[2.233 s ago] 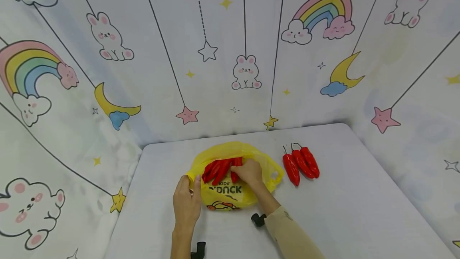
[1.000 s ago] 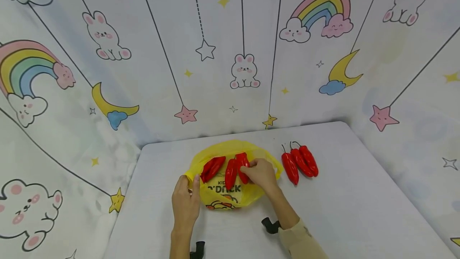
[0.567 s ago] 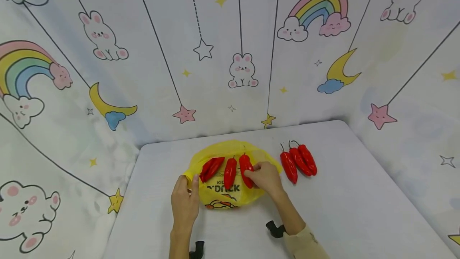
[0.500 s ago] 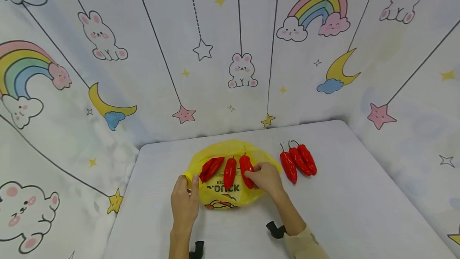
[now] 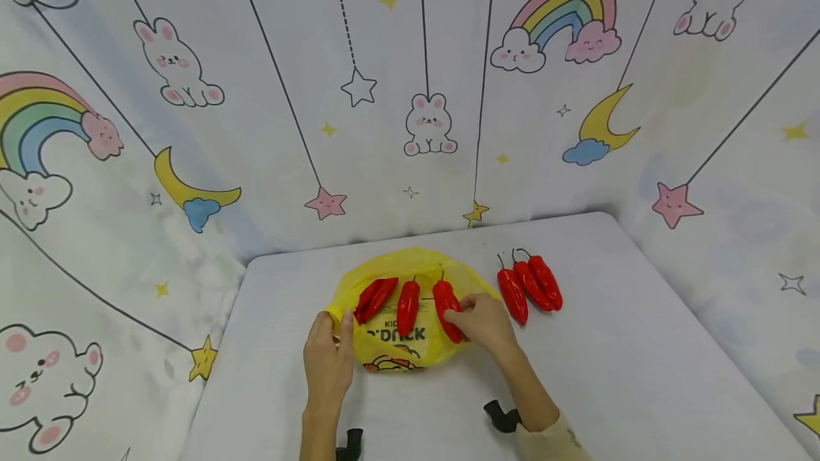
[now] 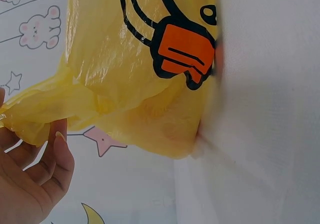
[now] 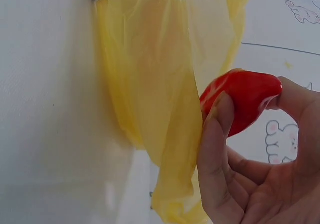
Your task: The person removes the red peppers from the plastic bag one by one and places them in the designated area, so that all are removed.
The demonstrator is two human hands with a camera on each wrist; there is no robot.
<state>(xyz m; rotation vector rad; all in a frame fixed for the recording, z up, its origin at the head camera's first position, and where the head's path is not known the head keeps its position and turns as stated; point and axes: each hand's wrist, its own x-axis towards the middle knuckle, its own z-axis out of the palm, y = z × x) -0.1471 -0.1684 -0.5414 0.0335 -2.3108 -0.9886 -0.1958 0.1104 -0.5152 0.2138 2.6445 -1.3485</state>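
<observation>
A yellow plastic bag (image 5: pixel 413 260) with a printed duck lies with its mouth gaping toward me. My left hand (image 5: pixel 328 360) grips the bag's left edge; in the left wrist view the fingers (image 6: pixel 62 151) curl round gathered plastic (image 6: pixel 32 115). At the right of the mouth my right hand (image 5: pixel 487 322) pinches a red chili pepper (image 5: pixel 446 310) between thumb and fingers. The right wrist view shows that pepper (image 7: pixel 245 96) beside the bag's wall (image 7: pixel 170 84). Inside the bag are one upright pepper (image 5: pixel 408 309) and overlapping red peppers (image 5: pixel 375 299) at the left, partly hidden.
Three red chili peppers (image 5: pixel 529 286) lie side by side on the white table (image 5: pixel 615 347), right of the bag. Black elbow-shaped pieces (image 5: pixel 502 416) show near both wrists. A patterned cloth wall (image 5: pixel 384 162) with rabbits and stars stands behind and at the sides.
My right hand has drawn one pepper out from the bunch in the bag and moved it rightward. The peppers inside now lie apart. My left hand keeps its grip on the bag's edge.
</observation>
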